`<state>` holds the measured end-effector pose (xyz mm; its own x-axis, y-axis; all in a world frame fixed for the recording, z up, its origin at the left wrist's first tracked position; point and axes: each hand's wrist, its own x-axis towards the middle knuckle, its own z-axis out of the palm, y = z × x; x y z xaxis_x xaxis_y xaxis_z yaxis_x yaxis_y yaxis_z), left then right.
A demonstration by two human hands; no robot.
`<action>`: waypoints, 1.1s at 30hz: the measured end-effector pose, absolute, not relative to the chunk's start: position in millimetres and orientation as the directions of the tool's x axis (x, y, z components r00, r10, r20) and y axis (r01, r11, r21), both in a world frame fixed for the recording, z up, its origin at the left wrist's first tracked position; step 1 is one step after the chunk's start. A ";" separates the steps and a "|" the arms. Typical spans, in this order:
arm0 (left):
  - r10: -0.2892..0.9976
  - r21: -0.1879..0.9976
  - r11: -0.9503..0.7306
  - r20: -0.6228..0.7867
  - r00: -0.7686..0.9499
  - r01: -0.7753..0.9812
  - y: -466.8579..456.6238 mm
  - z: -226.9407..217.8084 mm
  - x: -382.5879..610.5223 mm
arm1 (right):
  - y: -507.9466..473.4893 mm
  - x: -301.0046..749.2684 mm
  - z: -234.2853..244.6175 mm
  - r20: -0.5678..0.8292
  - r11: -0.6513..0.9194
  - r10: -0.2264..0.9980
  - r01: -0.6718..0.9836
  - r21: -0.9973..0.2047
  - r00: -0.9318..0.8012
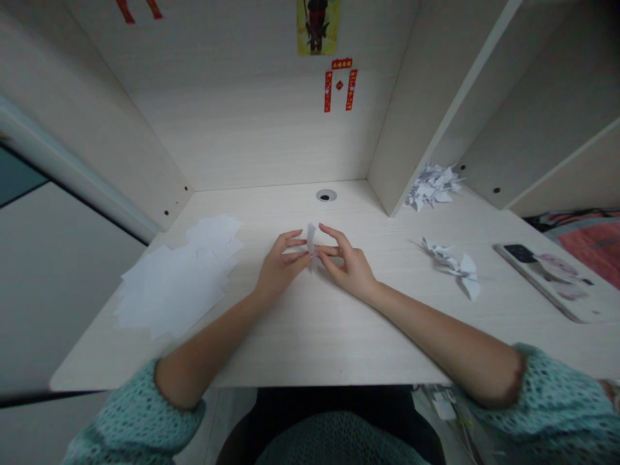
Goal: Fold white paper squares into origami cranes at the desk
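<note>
Between my two hands stands a small folded piece of white paper, narrow and upright, just above the desk. The thumb and fingers of my left hand pinch its lower part from the left. My right hand pinches the same lower part from the right, its index finger raised off the paper; a ring shows on one finger. To the left lies a spread pile of white paper sheets. On the right are a few folded paper pieces, crumpled-looking and close together.
A heap of folded paper sits behind the upright partition. A phone in a pale case lies at the right, near a red and grey cloth. The desk has a round cable hole at the back.
</note>
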<state>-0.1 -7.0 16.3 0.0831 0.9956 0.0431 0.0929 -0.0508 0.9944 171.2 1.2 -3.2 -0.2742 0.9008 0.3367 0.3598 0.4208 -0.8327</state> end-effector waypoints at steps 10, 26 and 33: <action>0.993 0.993 -0.104 0.101 0.061 0.053 7.7 4.3 -12.6 | 9.6 171.4 -4.2 0.347 0.364 0.931 0.187 -0.912 -0.117; 1.000 0.991 0.027 -0.025 -0.015 0.131 22.5 0.9 -28.6 | 33.3 175.3 -16.8 0.225 0.206 0.972 -0.211 -0.956 -0.071; 0.998 0.996 0.014 -0.009 -0.060 0.085 22.9 0.5 -27.0 | 36.1 179.2 -16.9 0.240 0.225 0.949 -0.097 -0.970 -0.205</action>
<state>-27.0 22.9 0.5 -0.0598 0.9982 -0.0089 0.0854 0.0140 0.9963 179.2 36.1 -16.9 -0.2045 0.9489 0.2404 -0.0971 0.2247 -0.9696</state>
